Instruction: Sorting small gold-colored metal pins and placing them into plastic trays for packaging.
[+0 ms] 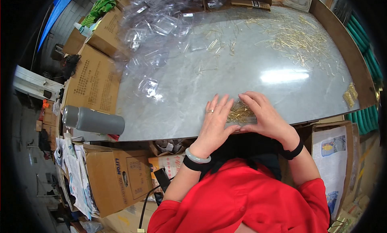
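Near the table's front edge, a small heap of thin gold-coloured metal pins lies between my hands, in what looks like a clear plastic box. My left hand presses along the left side, its fingers long and close together, its thumb at the near edge. On the opposite side my right hand curves around the box, fingertips at the far corner and thumb almost meeting the left one. Both palms partly hide the box. A large pile of loose gold pins spreads over the far right.
Several clear plastic boxes heap up at the far left of the grey table. A grey bottle lies at the left edge by cardboard boxes. Bundled pins sit near the raised right border. A white fan stands behind.
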Available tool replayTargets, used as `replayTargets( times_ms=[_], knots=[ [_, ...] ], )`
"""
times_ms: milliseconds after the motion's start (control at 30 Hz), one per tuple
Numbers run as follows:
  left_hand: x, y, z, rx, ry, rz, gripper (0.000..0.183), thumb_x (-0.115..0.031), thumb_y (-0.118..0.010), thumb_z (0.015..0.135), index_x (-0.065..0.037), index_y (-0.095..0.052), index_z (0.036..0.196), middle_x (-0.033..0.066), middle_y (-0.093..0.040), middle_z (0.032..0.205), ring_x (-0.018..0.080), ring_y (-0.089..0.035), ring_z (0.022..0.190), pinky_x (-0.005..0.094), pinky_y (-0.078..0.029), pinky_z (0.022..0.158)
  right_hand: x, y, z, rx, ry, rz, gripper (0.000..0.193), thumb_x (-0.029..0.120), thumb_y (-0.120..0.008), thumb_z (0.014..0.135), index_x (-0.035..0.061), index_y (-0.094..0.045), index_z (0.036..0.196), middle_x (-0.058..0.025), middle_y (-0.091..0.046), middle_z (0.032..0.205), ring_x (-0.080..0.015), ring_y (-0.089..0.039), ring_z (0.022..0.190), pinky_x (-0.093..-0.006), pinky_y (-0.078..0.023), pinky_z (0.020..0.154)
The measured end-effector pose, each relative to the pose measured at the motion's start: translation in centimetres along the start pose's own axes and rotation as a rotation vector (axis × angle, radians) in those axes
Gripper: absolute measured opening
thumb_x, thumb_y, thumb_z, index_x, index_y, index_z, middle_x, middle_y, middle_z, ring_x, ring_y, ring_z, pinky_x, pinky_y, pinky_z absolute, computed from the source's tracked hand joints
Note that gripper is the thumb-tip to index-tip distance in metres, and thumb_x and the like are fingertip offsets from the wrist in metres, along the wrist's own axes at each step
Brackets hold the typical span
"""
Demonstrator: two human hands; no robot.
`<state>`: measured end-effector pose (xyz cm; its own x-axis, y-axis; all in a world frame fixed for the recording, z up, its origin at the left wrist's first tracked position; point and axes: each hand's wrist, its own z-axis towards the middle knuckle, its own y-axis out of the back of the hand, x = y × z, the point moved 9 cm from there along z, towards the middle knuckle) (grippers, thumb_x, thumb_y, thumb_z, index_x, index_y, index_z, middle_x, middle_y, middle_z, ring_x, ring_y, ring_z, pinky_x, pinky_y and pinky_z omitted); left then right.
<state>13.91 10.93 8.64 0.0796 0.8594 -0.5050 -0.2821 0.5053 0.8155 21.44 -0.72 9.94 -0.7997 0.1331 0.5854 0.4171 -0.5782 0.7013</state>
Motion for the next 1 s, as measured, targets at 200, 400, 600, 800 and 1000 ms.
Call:
replayTargets(
  times_ms=[200,400,600,800,1000],
  knots=[
    [0.5,-2.0,1.0,0.06,-0.076,-0.073,0.071,-0.016,-0.078,0.084,0.002,-0.045,0.144,0.0231,-0.047,0.146,0.0427,-0.039,0.142,0.052,-0.031,0.119,-1.1,-0.8,0.2,0.092,-0.071,0.067,0.068,0.015,-0.081,0.079,0.0035,-0.052,0.139,-0.0192,-0.05,0.14,-0.0368,-0.048,0.131,-0.043,-0.041,0.11],
    [-0.8,-1.7,1.2,0.059,-0.064,-0.112,0.076,-0.022,-0.079,0.085,0.004,-0.042,0.145,0.0231,-0.046,0.146,0.0427,-0.039,0.141,0.0518,-0.03,0.12,-2.7,2.6,-3.3,-0.242,-0.279,0.216,0.061,-0.004,-0.06,0.083,0.0003,-0.045,0.143,-0.0221,-0.047,0.142,-0.0399,-0.047,0.133,-0.0423,-0.039,0.112],
    [-1.0,-2.3,1.5,0.043,-0.125,-0.069,0.071,-0.019,-0.079,0.085,0.004,-0.044,0.143,0.0229,-0.045,0.146,0.0432,-0.041,0.139,0.0506,-0.033,0.118,-1.6,-0.1,-1.8,-0.282,-0.262,0.183,0.067,-0.009,-0.047,0.08,-0.0014,-0.041,0.146,-0.0235,-0.042,0.146,-0.0416,-0.042,0.137,-0.0426,-0.035,0.116],
    [-0.3,-1.9,1.1,-0.038,-0.077,-0.113,0.059,-0.013,-0.078,0.085,0.003,-0.051,0.135,0.0244,-0.05,0.138,0.0439,-0.048,0.132,0.0474,-0.043,0.108,-1.7,-0.4,-1.2,-0.267,-0.258,0.673,0.072,-0.008,-0.043,0.076,0.001,-0.04,0.148,-0.0211,-0.039,0.149,-0.0385,-0.039,0.141,-0.0437,-0.032,0.119],
    [-0.5,-1.2,1.0,-0.064,-0.096,-0.14,0.054,-0.012,-0.08,0.083,0.001,-0.056,0.13,0.0234,-0.053,0.135,0.0426,-0.051,0.129,0.0459,-0.045,0.105,-0.4,1.9,-2.7,-0.182,-0.232,-0.102,0.046,0.005,-0.071,0.079,0.0044,-0.059,0.123,-0.0134,-0.059,0.12,-0.0343,-0.049,0.125,-0.0449,-0.041,0.105]
  ],
)
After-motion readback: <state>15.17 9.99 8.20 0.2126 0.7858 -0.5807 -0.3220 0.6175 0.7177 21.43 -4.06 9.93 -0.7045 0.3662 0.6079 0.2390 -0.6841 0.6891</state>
